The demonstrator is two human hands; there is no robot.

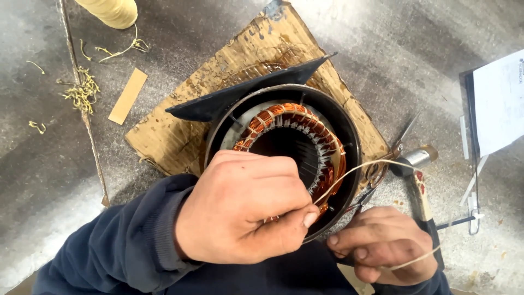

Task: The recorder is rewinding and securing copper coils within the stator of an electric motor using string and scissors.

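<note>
Nearest to us is our left hand (240,210), in a dark blue sleeve (117,248), lying over the near rim of the motor stator (284,145). Its thumb and fingers are pinched tight on a pale lacing cord (357,168) right at the copper windings (284,113). Our right hand (382,246), low and to the right, is closed in a fist around the cord's free end, which arcs up from the left pinch, out over the stator's rim and back down into that fist.

To do this well, we judge that we should keep the cord taut between both hands, pull along the line of the coil and not across it, and hold the pinch close against the copper so the loop seats snugly without nicking the enamel.

The stator sits in its black housing on a piece of cardboard (180,117) on the grey bench. Scissors (385,161) and a hammer (420,186) lie just to its right, a cord spool (112,11) well away at top left, papers (499,98) at the right edge.
</note>
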